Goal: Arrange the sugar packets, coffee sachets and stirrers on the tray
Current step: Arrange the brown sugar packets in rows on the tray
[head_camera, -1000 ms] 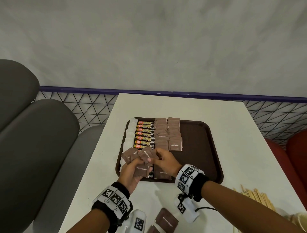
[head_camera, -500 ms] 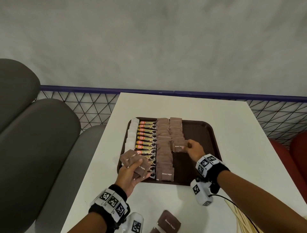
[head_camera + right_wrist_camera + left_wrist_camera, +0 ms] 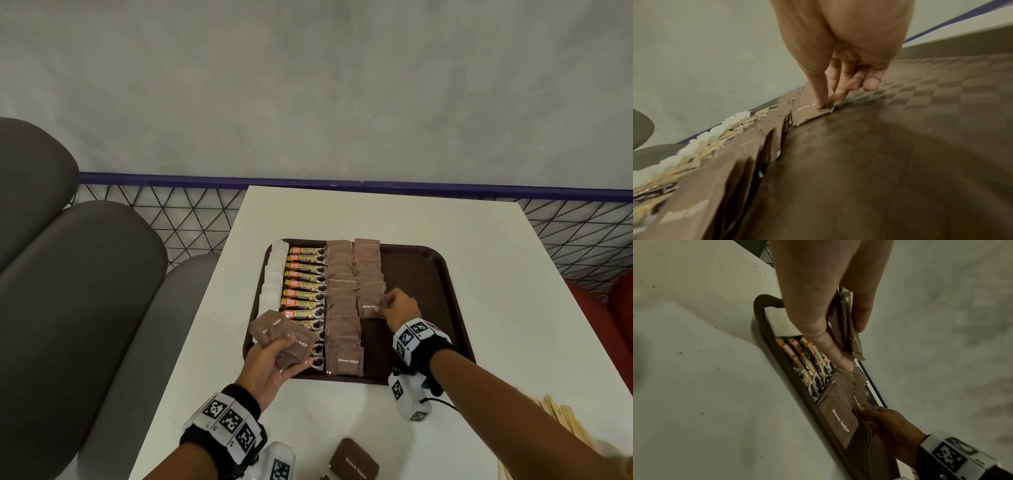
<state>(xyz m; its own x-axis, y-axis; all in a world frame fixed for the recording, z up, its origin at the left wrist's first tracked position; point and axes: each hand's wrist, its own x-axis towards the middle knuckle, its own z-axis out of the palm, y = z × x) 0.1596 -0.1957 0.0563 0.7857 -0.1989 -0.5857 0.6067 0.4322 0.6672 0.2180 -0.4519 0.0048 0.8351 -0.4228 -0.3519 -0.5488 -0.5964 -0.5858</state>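
Nearest, our left hand (image 3: 270, 363) grips spare brown sugar packets (image 3: 286, 337) over the tray (image 3: 455, 308) edge. Farther in, our right hand (image 3: 399, 305) pinches one packet (image 3: 370, 306) by its corner at the second row's end; light, floppy paper, we judge, best held by an edge.

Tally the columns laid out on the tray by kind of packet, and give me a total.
White packets: 1 column
Coffee sachets: 1 column
Brown sugar packets: 2 columns
Total: 4 columns on the tray
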